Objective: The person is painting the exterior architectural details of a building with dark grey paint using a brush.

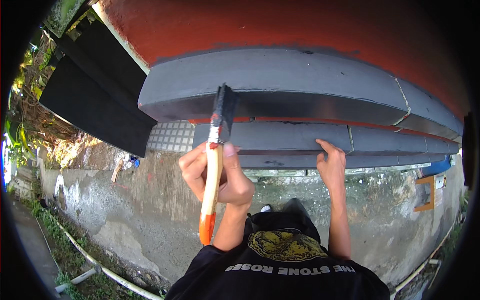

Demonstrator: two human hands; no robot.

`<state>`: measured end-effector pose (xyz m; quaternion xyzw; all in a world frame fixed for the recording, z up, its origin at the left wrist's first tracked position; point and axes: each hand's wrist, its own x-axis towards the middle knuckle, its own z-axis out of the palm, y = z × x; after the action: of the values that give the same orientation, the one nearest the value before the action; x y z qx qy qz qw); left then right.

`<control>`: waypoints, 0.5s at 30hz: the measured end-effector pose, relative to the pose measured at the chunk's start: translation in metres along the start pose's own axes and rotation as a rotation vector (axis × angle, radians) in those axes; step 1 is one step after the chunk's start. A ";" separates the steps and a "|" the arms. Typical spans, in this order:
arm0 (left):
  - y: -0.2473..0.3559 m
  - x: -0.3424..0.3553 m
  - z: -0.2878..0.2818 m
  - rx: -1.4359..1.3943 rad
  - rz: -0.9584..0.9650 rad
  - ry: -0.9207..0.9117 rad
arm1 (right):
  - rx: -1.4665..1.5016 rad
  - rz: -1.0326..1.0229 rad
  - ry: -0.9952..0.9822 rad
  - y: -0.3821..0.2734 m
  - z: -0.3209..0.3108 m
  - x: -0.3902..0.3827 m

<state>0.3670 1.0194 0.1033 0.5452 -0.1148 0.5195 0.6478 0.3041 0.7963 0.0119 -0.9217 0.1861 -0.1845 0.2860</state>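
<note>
In my left hand [234,182] is a paintbrush [213,176], held upright with fingers and thumb around its pale wooden handle. The handle ends in orange, and the dark bristles are coated with paint. Its bristle tip overlaps the front edge of the upper grey ledge [280,70]; whether it touches, I cannot tell. My right hand [332,164] is at the middle grey ledge [290,136], index finger stretched out and thumb apart, holding nothing. The hand appears to rest against that ledge's front. Thin light seams cross the ledges.
Above the ledges rises a red wall [225,25] with smeared grey along its lower border. A black panel [95,95] stands at the left. A wooden stool-like frame [425,195] and a blue object [436,166] are at the right. Rough concrete [140,200] lies below.
</note>
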 end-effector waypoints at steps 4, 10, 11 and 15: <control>0.019 0.005 0.007 -0.025 0.165 -0.192 | 0.009 -0.036 0.028 -0.004 0.000 -0.001; 0.007 0.002 0.031 -0.011 0.199 -0.285 | 0.030 0.001 0.020 0.003 0.001 0.001; 0.002 0.004 0.023 -0.047 0.163 -0.241 | 0.029 0.005 0.009 0.002 0.001 -0.001; 0.013 -0.002 0.026 -0.026 0.262 -0.285 | 0.002 -0.019 0.052 0.004 0.001 -0.003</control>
<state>0.3668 0.9953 0.1196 0.5854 -0.2819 0.5155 0.5587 0.3008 0.7952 0.0082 -0.9181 0.1847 -0.2110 0.2801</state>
